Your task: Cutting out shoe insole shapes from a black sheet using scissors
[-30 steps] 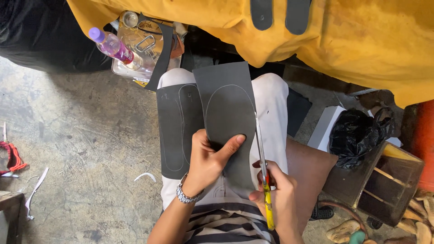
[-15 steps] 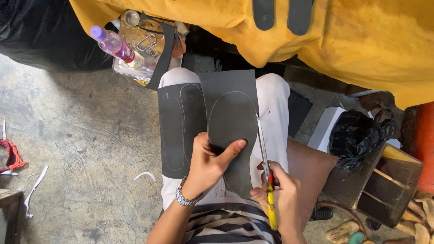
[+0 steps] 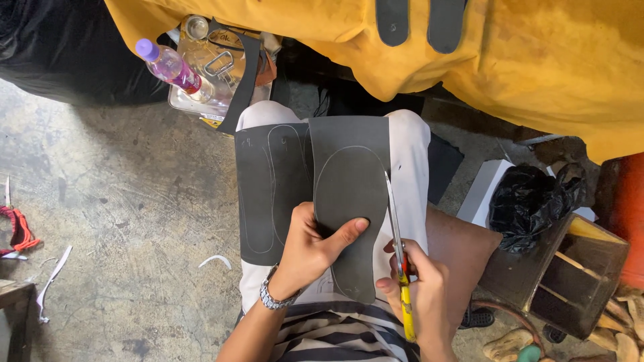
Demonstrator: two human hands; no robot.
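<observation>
Two dark grey rubber sheets lie on our lap, and the upper dark grey sheet with a pale sole outline (image 3: 352, 201) overlaps the lower dark grey sheet (image 3: 272, 194), which carries a second traced sole. Our left hand (image 3: 315, 248) is clamped on the upper sheet, thumb across its face. Our right hand (image 3: 419, 291) is closed round the yellow-handled scissors (image 3: 397, 248), blades at the sheet's right edge. Since half a second ago the blade tips sit slightly further up that edge (a small shift). The outline's long axis runs away from us, toe towards the yellow cloth (image 3: 537, 60).
</observation>
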